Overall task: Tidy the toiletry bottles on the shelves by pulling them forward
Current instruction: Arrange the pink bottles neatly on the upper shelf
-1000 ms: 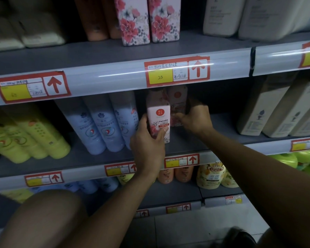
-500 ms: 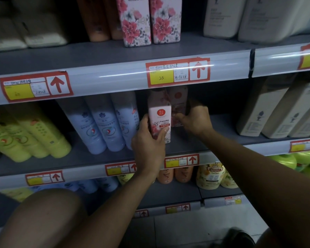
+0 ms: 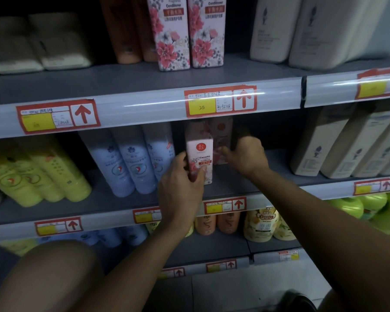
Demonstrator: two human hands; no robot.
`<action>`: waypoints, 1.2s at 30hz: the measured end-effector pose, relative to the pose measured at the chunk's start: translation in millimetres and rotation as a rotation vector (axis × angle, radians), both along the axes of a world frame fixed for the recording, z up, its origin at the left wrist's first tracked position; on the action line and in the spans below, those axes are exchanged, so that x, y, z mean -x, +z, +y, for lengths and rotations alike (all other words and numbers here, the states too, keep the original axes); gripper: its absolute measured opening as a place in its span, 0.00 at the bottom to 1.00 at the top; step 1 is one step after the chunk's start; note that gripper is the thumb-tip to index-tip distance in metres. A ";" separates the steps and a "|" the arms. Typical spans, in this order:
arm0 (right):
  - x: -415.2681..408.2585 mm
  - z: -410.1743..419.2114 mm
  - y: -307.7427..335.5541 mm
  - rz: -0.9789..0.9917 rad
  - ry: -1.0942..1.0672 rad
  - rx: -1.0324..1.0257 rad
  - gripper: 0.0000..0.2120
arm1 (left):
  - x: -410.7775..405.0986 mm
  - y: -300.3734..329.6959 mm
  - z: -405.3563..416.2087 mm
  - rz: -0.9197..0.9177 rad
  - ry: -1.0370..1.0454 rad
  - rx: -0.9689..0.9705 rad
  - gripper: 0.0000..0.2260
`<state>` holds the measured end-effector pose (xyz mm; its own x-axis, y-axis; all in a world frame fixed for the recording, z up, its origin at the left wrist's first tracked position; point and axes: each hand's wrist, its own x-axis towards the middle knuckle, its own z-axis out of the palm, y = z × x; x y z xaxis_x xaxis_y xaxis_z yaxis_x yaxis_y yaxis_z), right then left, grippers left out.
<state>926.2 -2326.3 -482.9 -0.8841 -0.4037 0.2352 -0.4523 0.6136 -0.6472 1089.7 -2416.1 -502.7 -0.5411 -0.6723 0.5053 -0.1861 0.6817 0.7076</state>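
Two hands reach into the middle shelf (image 3: 234,183) of a dim shop display. The left hand (image 3: 180,188) grips the lower part of a pink floral conditioner bottle (image 3: 199,152) labelled Camellia, thumb on its front face and fingers wrapped round its left side; the bottle stands upright, set a little back from the shelf's front edge. Just right of that hand, the right hand (image 3: 245,154) reaches deeper, its fingers curled round a second floral bottle (image 3: 221,140) standing behind and beside the first; how firmly it holds that one cannot be told in the shadow. Left of the left hand stand three pale blue bottles (image 3: 126,163) leaning back in a row, and farther left a cluster of yellow-green bottles (image 3: 43,174). Well right of the right hand, beige bottles (image 3: 324,149) lean in a row. Above both hands, a red-and-yellow price tag (image 3: 220,101) marked 25 sits on the upper shelf rail, with two taller floral conditioner bottles (image 3: 186,34) over it. Below the hands, on the lower shelf, orange bottles (image 3: 216,222) stand beside cream-yellow ones (image 3: 261,226).
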 end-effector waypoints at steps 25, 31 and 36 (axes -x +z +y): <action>-114.2 53.4 113.1 0.803 0.276 0.523 0.04 | -78.7 151.9 6.4 0.287 -0.056 0.298 0.04; -102.4 44.2 155.0 0.653 0.250 0.565 0.10 | -63.5 203.2 -6.3 0.263 -0.076 0.257 0.05; -78.2 26.6 179.8 0.578 0.148 0.412 0.18 | -24.7 234.0 -33.0 0.110 -0.076 0.241 0.15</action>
